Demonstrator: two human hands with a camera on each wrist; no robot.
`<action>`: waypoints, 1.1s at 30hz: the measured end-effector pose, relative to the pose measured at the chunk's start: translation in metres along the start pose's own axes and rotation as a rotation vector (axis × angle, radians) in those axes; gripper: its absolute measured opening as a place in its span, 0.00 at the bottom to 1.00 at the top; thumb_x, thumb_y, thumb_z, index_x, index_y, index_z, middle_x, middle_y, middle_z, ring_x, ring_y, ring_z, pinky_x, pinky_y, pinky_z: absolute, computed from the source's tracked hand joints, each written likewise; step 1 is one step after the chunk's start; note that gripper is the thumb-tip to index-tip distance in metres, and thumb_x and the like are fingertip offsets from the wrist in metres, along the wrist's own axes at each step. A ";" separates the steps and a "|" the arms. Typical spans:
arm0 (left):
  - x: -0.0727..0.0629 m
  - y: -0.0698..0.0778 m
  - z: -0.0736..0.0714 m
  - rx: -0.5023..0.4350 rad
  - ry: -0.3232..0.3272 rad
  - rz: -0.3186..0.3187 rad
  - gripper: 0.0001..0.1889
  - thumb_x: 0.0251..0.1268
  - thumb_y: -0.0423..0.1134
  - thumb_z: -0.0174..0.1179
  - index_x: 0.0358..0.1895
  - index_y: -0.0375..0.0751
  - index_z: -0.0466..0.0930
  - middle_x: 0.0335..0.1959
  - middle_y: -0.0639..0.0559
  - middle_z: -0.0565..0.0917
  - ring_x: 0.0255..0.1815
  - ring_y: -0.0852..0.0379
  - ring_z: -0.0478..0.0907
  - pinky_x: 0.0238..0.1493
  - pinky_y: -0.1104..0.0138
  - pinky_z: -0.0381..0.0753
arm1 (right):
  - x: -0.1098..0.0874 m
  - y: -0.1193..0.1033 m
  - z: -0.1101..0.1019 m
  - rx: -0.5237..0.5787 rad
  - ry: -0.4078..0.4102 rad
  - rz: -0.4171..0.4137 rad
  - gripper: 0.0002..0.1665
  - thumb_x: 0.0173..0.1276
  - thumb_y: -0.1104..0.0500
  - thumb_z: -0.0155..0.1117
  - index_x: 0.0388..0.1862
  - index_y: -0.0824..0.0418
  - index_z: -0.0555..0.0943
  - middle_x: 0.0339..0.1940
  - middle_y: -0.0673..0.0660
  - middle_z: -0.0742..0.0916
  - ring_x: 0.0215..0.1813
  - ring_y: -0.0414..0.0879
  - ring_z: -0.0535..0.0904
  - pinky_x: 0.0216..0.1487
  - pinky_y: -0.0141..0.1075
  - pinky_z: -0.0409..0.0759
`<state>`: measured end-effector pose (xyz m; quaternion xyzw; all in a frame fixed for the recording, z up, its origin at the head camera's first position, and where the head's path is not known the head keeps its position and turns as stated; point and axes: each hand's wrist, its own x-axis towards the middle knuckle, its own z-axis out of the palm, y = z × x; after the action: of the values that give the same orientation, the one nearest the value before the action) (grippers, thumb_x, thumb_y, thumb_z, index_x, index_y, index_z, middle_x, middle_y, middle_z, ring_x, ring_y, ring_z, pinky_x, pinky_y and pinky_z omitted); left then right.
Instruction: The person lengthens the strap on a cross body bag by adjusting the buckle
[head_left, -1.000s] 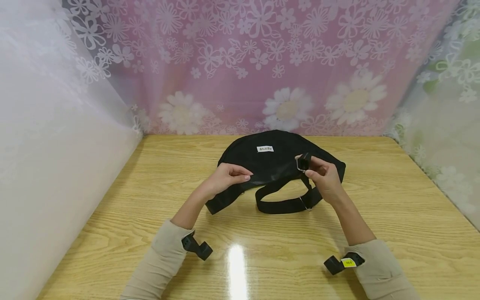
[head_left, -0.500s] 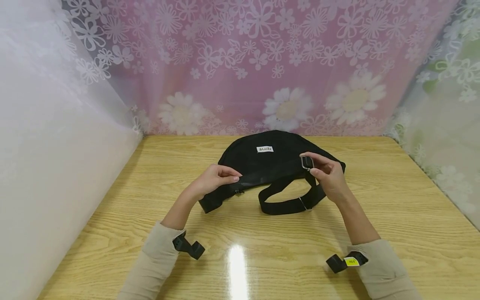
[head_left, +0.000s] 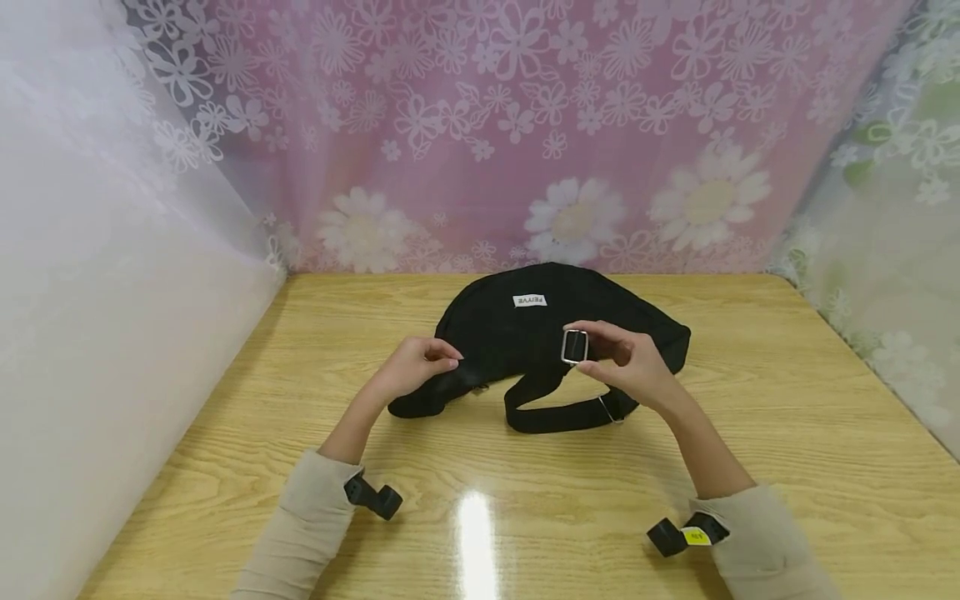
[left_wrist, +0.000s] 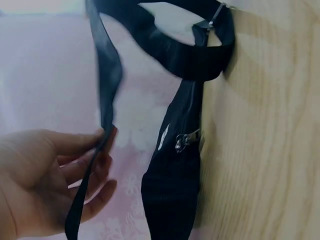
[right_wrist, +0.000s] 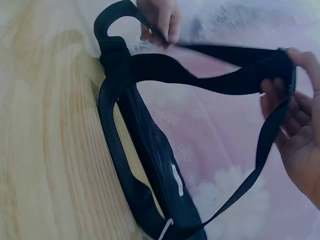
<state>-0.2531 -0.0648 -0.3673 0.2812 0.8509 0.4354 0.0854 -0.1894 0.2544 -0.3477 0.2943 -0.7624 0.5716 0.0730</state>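
A black waist bag (head_left: 487,329) with a white label lies on the table, its black strap (head_left: 558,418) looped in front. My left hand (head_left: 420,367) is over the bag's left end; in the left wrist view its thumb and fingers pinch a raised stretch of the strap (left_wrist: 107,65). With thumb and fingertips my right hand (head_left: 626,362) grips a rectangular metal buckle (head_left: 575,331), lifted above the strap loop and facing the head camera. Black webbing runs from the buckle in the right wrist view. A second metal slider (head_left: 609,410) sits lower on the strap.
The wooden table (head_left: 300,333) carries the bag near its back edge. Behind it hangs a pink flowered curtain (head_left: 487,167), with pale curtain sides at left and right. A zipper pull (left_wrist: 182,142) shows along the bag's edge.
My left hand has shifted left with the strap. My right hand went slightly right, then left and lower; the buckle has turned to face the camera. The bag's body stayed put.
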 end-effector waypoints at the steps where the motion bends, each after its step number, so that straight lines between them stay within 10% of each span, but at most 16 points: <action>1: 0.000 0.001 0.002 0.049 0.006 0.015 0.08 0.65 0.33 0.56 0.41 0.34 0.82 0.35 0.50 0.81 0.36 0.55 0.76 0.38 0.66 0.77 | 0.001 -0.003 0.003 -0.064 -0.020 0.007 0.26 0.59 0.71 0.63 0.58 0.67 0.73 0.45 0.54 0.80 0.38 0.44 0.76 0.41 0.29 0.76; 8: 0.004 0.033 0.026 0.120 -0.049 0.155 0.18 0.65 0.44 0.57 0.53 0.38 0.76 0.47 0.53 0.78 0.48 0.58 0.73 0.49 0.66 0.72 | 0.003 -0.021 0.023 -0.307 -0.105 -0.009 0.30 0.55 0.71 0.67 0.59 0.68 0.73 0.37 0.53 0.79 0.41 0.45 0.74 0.49 0.38 0.75; 16: 0.011 0.069 0.050 0.133 -0.089 0.223 0.33 0.57 0.52 0.62 0.65 0.43 0.66 0.60 0.51 0.70 0.60 0.56 0.67 0.56 0.63 0.68 | 0.004 -0.013 0.027 -0.344 -0.075 -0.066 0.34 0.54 0.70 0.69 0.61 0.67 0.71 0.41 0.52 0.80 0.44 0.44 0.77 0.49 0.38 0.76; 23: 0.016 0.072 0.051 0.175 0.013 0.265 0.28 0.55 0.48 0.65 0.60 0.44 0.71 0.52 0.51 0.77 0.51 0.57 0.74 0.50 0.65 0.73 | 0.004 -0.015 0.025 -0.337 -0.040 -0.024 0.35 0.56 0.63 0.69 0.64 0.62 0.70 0.54 0.56 0.79 0.48 0.45 0.78 0.49 0.39 0.76; 33: 0.016 0.071 0.044 0.102 0.040 0.296 0.29 0.51 0.48 0.68 0.57 0.46 0.72 0.43 0.55 0.78 0.43 0.60 0.74 0.45 0.68 0.73 | 0.005 -0.018 0.025 -0.400 0.026 0.002 0.23 0.55 0.61 0.71 0.51 0.63 0.79 0.42 0.51 0.82 0.44 0.45 0.79 0.46 0.42 0.77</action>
<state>-0.2209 0.0073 -0.3365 0.3988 0.8228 0.4048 -0.0108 -0.1785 0.2271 -0.3392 0.2658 -0.8601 0.4126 0.1391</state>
